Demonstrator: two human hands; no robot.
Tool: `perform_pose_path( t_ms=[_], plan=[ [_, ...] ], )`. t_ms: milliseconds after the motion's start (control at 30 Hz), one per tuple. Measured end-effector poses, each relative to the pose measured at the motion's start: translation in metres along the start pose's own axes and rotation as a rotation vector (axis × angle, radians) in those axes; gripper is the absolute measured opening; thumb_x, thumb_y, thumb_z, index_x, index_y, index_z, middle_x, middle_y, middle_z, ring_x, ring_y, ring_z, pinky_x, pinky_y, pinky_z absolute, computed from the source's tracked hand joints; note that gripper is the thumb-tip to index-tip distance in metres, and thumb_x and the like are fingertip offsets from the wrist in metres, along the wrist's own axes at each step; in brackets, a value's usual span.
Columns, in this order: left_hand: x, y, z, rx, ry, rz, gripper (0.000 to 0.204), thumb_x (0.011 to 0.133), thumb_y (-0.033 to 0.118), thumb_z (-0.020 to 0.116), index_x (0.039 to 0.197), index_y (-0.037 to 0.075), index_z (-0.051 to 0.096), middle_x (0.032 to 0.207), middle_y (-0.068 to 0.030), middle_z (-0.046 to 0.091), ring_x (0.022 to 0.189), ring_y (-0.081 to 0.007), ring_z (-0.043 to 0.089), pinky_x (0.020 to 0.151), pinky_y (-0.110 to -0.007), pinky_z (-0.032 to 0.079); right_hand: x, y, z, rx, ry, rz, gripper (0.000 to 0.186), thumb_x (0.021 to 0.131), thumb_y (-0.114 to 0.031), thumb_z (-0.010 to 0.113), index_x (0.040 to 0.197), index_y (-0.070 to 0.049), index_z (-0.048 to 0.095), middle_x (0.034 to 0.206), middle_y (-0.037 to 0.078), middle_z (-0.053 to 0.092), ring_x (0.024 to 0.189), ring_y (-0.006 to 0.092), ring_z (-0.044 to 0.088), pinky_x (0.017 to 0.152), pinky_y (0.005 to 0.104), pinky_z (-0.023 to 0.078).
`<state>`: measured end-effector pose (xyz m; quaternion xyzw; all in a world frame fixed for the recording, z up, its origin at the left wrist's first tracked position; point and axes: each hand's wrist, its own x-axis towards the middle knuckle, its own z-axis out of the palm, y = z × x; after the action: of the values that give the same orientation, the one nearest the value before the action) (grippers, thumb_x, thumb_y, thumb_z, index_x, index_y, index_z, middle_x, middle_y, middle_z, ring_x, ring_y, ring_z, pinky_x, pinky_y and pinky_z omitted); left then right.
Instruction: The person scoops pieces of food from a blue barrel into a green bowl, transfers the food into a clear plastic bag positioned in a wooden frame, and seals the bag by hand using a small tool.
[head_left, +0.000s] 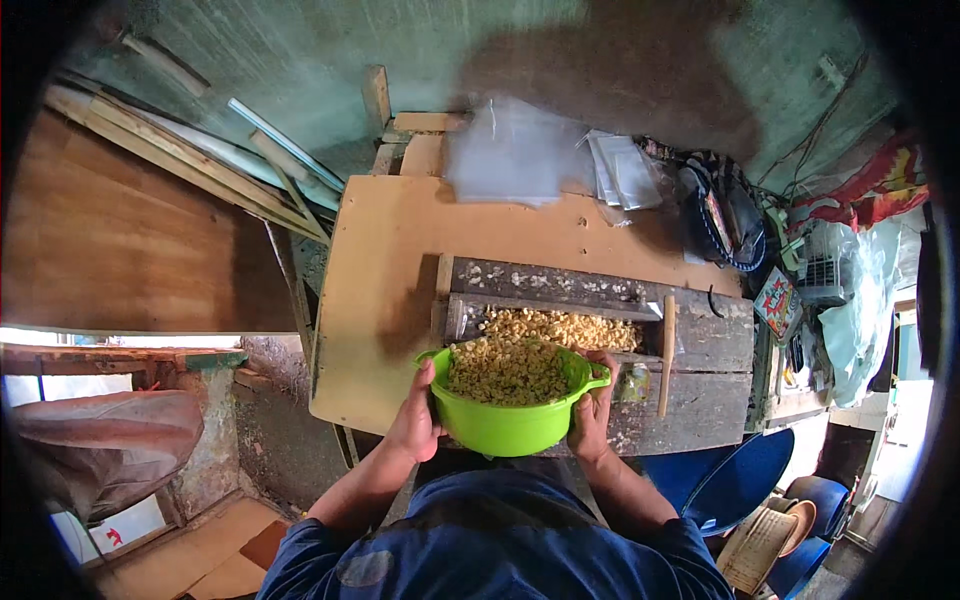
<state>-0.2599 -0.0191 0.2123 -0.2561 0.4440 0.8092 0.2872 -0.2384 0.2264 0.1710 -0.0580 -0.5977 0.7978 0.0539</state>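
Green bowl (505, 428) gripped from both sides: left wall clasped by left hand (414, 420), right side by right hand (592, 415), near handle. Bowl held at near side of dark boards (600, 287), where pale pieces (560, 325) are heaped; whether its weight is partly supported cannot be told. Loose crumbs (505, 375) could be spilled by uneven lifting; wooden stick (668, 355) could be knocked by rightward swing.
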Motion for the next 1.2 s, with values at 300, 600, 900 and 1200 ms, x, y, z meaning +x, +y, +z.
perform_pose_path(
  t_ms=[300, 600, 900, 1200],
  plan=[
    [0.004, 0.002, 0.002, -0.136, -0.019, 0.089, 0.071, 0.092, 0.064, 0.050, 0.134, 0.008, 0.053, 0.131, -0.0093, 0.060, 0.119, -0.0244, 0.057, 0.102, -0.041, 0.046, 0.007, -0.015, 0.017, -0.023, 0.009, 0.013, 0.076, 0.088, -0.045, 0.067, 0.137, -0.001, 0.029, 0.128, 0.015, 0.043, 0.123, 0.0253, 0.041, 0.106, 0.0409, 0.032],
    [0.005, 0.007, 0.004, -0.098, 0.007, 0.068, 0.073, 0.092, 0.066, 0.047, 0.133, 0.006, 0.053, 0.129, -0.0100, 0.061, 0.118, -0.0247, 0.059, 0.101, -0.041, 0.046, 0.001, -0.014, 0.015, -0.128, 0.037, -0.073, 0.078, 0.087, -0.051, 0.065, 0.135, 0.001, 0.032, 0.130, 0.017, 0.039, 0.126, 0.0272, 0.038, 0.108, 0.0440, 0.029],
    [0.009, -0.001, 0.007, -0.105, -0.008, 0.093, 0.073, 0.091, 0.067, 0.049, 0.133, 0.006, 0.054, 0.127, -0.0102, 0.062, 0.117, -0.0245, 0.059, 0.100, -0.042, 0.047, 0.010, -0.021, 0.002, -0.165, 0.010, 0.030, 0.080, 0.086, -0.047, 0.068, 0.138, -0.001, 0.029, 0.134, 0.017, 0.039, 0.122, 0.0260, 0.041, 0.107, 0.0409, 0.030],
    [0.020, -0.015, 0.019, -0.132, -0.076, 0.027, 0.074, 0.092, 0.066, 0.047, 0.135, 0.006, 0.052, 0.132, -0.0109, 0.060, 0.122, -0.0254, 0.057, 0.104, -0.042, 0.044, 0.004, -0.034, -0.011, -0.147, 0.070, -0.017, 0.083, 0.085, -0.053, 0.069, 0.136, -0.002, 0.029, 0.132, 0.016, 0.040, 0.128, 0.0273, 0.039, 0.109, 0.0422, 0.029]
  ],
)
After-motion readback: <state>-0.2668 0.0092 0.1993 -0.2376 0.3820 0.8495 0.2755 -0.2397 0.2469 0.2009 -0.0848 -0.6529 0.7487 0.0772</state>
